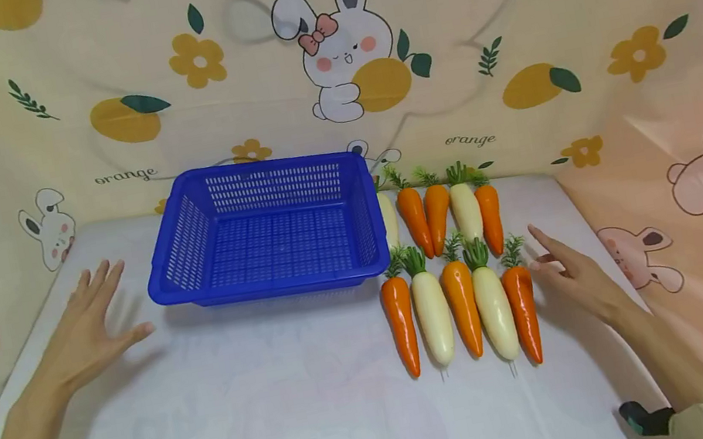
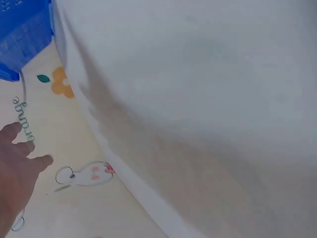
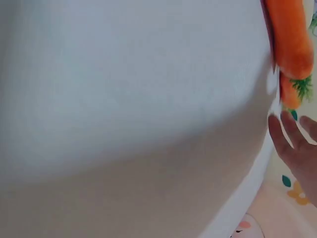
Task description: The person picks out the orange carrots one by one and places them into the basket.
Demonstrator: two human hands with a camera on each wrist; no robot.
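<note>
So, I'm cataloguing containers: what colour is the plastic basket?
The plastic basket is deep blue, clearest in the head view.

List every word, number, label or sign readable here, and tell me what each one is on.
"orange": patterned cloth, top, right of centre.
"orange": same cloth, behind and left of the blue basket.
"orange": same cloth, behind the carrots.
"orange": same cloth, lower right, slanting into the bottom edge.
"orange": same cloth, turned, in the left wrist view.
Pale marks on the white table cover: too faint to read.
</note>
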